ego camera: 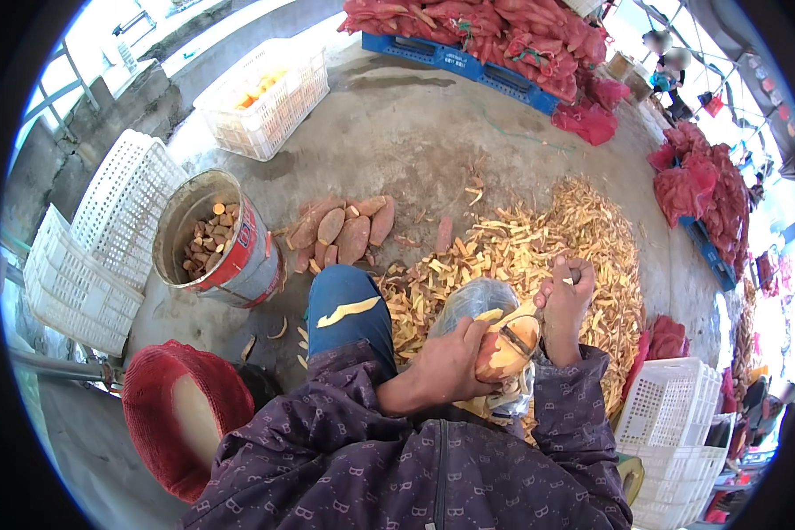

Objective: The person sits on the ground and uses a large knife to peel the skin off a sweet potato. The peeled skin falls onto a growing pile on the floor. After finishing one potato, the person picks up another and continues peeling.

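Note:
My left hand (447, 364) grips a partly peeled sweet potato (501, 358), its orange flesh and some reddish skin showing. A peeler (518, 341) lies with its blade across the sweet potato. My right hand (566, 298) is closed around the peeler's handle, mostly hidden by the fingers. Plastic film (475, 301) covers my right knee, just under the hands. A strip of peel (348, 311) rests on my left trouser leg. Unpeeled sweet potatoes (353, 240) lie piled on the floor past my left knee.
A heap of peelings (596, 245) spreads around my right leg. At left stand a metal bucket (245, 252) with sweet potato pieces, white plastic crates (129, 199) and a red-lined tub (232, 384) of cloudy liquid. Blue pallets (464, 64) carry red mesh sacks. People are visible far right.

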The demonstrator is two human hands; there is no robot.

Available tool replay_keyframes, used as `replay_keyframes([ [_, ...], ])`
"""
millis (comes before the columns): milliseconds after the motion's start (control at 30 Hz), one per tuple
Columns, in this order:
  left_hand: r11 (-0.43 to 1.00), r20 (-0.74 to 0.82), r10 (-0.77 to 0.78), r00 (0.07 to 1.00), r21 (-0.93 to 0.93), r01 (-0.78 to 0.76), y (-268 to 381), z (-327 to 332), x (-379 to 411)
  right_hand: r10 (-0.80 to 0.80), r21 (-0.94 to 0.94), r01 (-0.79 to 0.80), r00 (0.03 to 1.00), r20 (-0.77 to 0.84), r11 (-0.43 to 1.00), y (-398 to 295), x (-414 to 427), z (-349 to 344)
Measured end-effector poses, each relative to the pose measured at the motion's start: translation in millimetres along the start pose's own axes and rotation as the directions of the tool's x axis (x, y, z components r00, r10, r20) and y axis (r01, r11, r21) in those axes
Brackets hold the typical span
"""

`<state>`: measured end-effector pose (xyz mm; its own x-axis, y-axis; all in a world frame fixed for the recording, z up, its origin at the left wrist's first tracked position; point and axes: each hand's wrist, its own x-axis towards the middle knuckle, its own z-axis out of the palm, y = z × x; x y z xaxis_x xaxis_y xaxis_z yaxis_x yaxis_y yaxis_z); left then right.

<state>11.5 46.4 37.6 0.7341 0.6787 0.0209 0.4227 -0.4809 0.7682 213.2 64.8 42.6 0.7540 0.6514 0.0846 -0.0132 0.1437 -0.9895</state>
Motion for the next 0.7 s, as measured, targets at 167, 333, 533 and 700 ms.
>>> replay_keyframes([
  [167,0.994,-0.021,0.094,0.995,-0.058,-0.095,-6.1,2.5,-16.3,-0.011,-0.003,0.011,0.952,-0.305,1.0,-23.2,61.1,-68.1],
  [333,0.995,0.025,0.079,0.997,-0.061,-0.078,-12.0,-1.4,-16.8,0.197,0.204,-0.191,0.98,-0.008,0.96,-37.6,-6.6,-28.3],
  [533,0.999,0.043,0.043,0.998,-0.006,-0.043,-7.5,0.3,-15.2,0.29,0.09,-0.303,0.948,0.128,0.949,15.1,-7.0,-30.7],
  [700,0.994,0.005,0.106,0.994,0.015,-0.106,-13.8,6.1,-16.3,0.188,-0.076,-0.214,0.948,-0.256,0.974,11.9,61.7,-70.9],
])
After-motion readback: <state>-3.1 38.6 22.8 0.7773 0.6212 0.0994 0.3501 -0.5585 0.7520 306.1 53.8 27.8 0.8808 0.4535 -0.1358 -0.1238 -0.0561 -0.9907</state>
